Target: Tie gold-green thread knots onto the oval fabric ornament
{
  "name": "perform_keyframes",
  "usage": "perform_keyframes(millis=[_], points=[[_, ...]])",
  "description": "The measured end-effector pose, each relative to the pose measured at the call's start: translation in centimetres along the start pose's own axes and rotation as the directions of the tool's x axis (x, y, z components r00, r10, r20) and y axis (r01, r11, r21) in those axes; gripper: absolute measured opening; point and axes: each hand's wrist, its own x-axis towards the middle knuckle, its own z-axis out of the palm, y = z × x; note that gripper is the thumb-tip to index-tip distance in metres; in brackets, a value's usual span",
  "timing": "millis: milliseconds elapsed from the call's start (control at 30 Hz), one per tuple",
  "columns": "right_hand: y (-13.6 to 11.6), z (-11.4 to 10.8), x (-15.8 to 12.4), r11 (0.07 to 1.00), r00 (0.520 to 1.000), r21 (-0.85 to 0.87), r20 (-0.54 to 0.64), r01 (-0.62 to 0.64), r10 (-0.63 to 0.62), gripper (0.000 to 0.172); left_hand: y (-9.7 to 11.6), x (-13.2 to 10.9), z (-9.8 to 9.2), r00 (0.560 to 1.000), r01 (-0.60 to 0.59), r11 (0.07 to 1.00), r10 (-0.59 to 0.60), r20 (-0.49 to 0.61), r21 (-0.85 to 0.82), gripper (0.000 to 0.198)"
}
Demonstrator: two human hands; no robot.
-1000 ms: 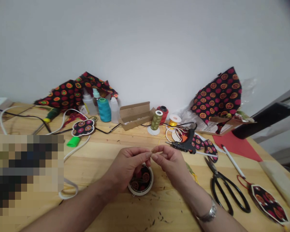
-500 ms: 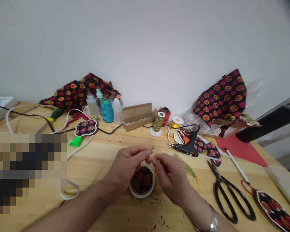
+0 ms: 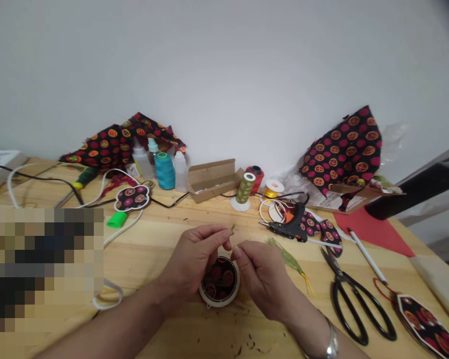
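In the middle of the table, my left hand (image 3: 200, 254) is closed in a pinch, with the short end of an olive thread (image 3: 232, 228) poking out above thumb and forefinger. My right hand (image 3: 264, 274) faces it a little lower, thumb pressed to curled fingers; whatever is in that pinch is too fine to see. Below and between them lies a round pendant (image 3: 220, 281) with a pale rim and dark patterned fabric, partly covered by my left hand. A green tassel (image 3: 290, 257) with yellow ties rests just beyond my right hand.
Large black-handled scissors (image 3: 353, 296) and an octagonal fabric piece (image 3: 428, 324) lie at right. Behind are a glue gun (image 3: 290, 227), an olive thread spool (image 3: 246, 189), a teal spool (image 3: 165, 171) and a cardboard box (image 3: 215, 182). White cable (image 3: 114, 294) curves at left.
The fine loop of thread that showed between my fingertips no longer stands out. My right hand has shifted slightly left and lower; my left hand stays nearly in place.
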Motion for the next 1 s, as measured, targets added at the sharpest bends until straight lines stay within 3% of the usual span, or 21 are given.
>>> perform_keyframes(millis=[467, 733, 1000], points=[[-0.3, 0.08, -0.24, 0.977, 0.988, -0.177, 0.121, 0.117, -0.096, 0.03, -0.18, -0.08, -0.03, 1.0, 0.008, 0.997, -0.006, -0.029, 0.075, 0.026], [-0.44, -0.05, -0.27, 0.955, 0.986, -0.252, 0.091, 0.157, -0.138, 0.028, -0.37, 0.0, -0.05, 0.998, -0.004, 0.995, 0.009, -0.055, 0.099, 0.027], [-0.16, 0.82, -0.34, 0.827, 0.941, -0.452, 0.201, 0.335, -0.271, 0.011, -0.03, -0.06, 0.13, 0.998, 0.025, 0.996, -0.02, -0.055, 0.085, 0.025]])
